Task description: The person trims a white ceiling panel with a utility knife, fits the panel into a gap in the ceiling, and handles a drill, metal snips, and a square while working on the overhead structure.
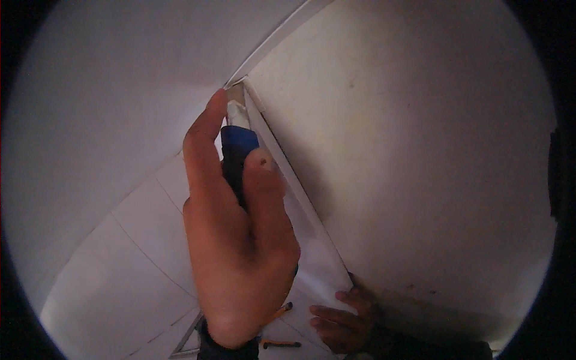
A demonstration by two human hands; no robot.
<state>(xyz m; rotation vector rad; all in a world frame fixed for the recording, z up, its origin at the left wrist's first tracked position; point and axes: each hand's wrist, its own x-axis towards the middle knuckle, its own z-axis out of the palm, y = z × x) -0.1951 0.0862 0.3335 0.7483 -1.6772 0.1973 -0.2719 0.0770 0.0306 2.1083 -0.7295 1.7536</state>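
Left hand (240,246) | blue-black tool (239,140) between thumb and fingers | right hand (345,321) below

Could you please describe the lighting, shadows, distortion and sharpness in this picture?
Head view, lighting: dim, the right hand darker than the left hand; head view, shadow: soft, on the pale surface at right; head view, distortion: the upper white strip curves, the corners are black; head view, sharpness: detail on the blue-and-black tool is soft.

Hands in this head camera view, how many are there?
2. The left hand is near the middle, gripping a blue-and-black tool; the right hand is at lower right, by the lower end of the white strip.
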